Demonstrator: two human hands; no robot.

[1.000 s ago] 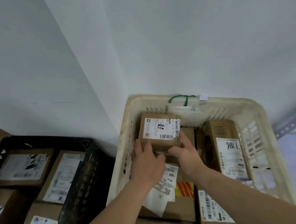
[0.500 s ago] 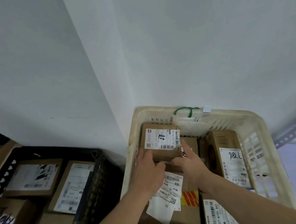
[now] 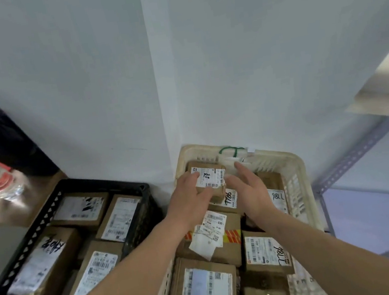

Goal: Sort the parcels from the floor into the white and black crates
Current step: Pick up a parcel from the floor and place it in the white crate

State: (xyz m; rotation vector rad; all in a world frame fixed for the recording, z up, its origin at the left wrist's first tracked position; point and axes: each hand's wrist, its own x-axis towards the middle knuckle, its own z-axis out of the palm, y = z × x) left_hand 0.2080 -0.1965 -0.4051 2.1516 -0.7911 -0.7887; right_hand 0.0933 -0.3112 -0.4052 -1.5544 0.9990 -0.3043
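Hands: left hand [image 3: 190, 199] grips the small parcel [image 3: 209, 176] at its near left corner; right hand [image 3: 251, 185] released, fingers straight, just beside its right edge
Small parcel: on top of other parcels [image 3: 229, 252], far end of the white crate [image 3: 305, 189]
Black crate [image 3: 37, 236]: left of the white one, holding labelled boxes [image 3: 42, 266]
Wall [image 3: 103, 85]: white, behind both crates

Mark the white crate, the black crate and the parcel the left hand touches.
white crate [image 3: 201, 149]: head view, far rim.
black crate [image 3: 105, 183]: head view, far rim.
parcel [image 3: 209, 177]: head view, top label.
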